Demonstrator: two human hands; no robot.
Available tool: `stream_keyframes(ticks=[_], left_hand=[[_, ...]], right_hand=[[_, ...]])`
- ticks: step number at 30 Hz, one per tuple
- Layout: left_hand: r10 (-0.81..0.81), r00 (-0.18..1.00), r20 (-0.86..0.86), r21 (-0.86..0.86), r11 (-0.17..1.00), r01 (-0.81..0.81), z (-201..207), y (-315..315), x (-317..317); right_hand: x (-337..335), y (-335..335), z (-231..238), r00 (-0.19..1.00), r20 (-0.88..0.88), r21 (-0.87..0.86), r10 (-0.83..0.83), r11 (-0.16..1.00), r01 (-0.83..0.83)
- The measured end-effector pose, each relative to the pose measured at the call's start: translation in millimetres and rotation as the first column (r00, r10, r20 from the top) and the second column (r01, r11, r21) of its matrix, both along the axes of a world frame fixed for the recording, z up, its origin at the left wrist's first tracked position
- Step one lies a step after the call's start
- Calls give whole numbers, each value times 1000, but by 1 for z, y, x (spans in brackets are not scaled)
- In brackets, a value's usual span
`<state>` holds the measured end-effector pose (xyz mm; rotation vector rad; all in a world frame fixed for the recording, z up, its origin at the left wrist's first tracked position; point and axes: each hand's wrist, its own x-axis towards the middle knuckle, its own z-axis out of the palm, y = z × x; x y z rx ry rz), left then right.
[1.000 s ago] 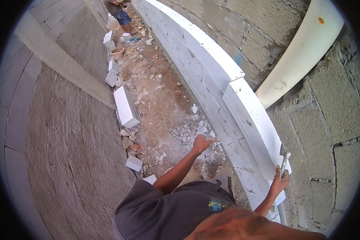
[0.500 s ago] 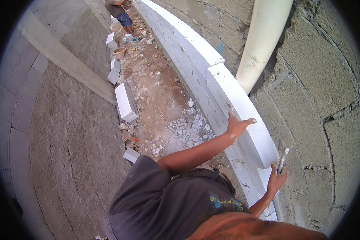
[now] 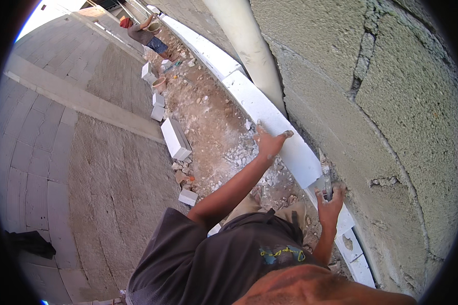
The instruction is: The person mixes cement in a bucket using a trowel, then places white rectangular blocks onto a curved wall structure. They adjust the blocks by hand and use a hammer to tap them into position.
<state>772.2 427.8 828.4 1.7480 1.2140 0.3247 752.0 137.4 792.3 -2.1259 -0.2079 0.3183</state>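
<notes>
A long white block [image 3: 297, 161] lies along the top of a low white block wall [image 3: 362, 269], beside a rough grey wall. Fingers spread, my left hand [image 3: 270, 145] rests over the block's near edge, its thumb reaching across the top. At the block's closer end, my right hand [image 3: 331, 204] is closed around what looks like a trowel [image 3: 327, 178], handle upward and flat grey blade beside the end face. My right fingertips and thumb are dusty; part of the tool is hidden behind them.
A pale pipe [image 3: 254, 56] runs up the grey wall [image 3: 331, 107] past the block. Rubble covers the dirt strip at left, with loose white blocks [image 3: 175, 140] and a bucket [image 3: 159, 85] along it. Farther off, another person [image 3: 146, 35] holds a bucket by the wall.
The view has tilted, showing more of the far person. My right hand has brought the trowel in against the block's end. My left hand stays on the block.
</notes>
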Motion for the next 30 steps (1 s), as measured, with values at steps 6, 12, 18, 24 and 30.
stream_keyframes(ticks=[6, 12, 18, 24, 30], left_hand=[[83, 995, -47, -4, 997, -83, -4, 16, 34], [141, 969, -205, 42, 990, -135, 6, 13, 48], [132, 958, -256, 85, 990, -113, 9, 11, 48], [160, 970, -184, 83, 986, -147, -6, 19, 38], [160, 978, -131, 34, 987, -157, -24, 36, 23]], right_hand=[[19, -7, -14, 991, 123, 66, 55, 996, -63], [20, -6, -7, 999, 12, 190, 31, 981, -33], [22, -2, -10, 996, -28, 233, 82, 970, -73], [25, 4, -19, 988, 91, 180, 125, 974, -139], [23, 18, -22, 989, 41, 240, 145, 959, -151]])
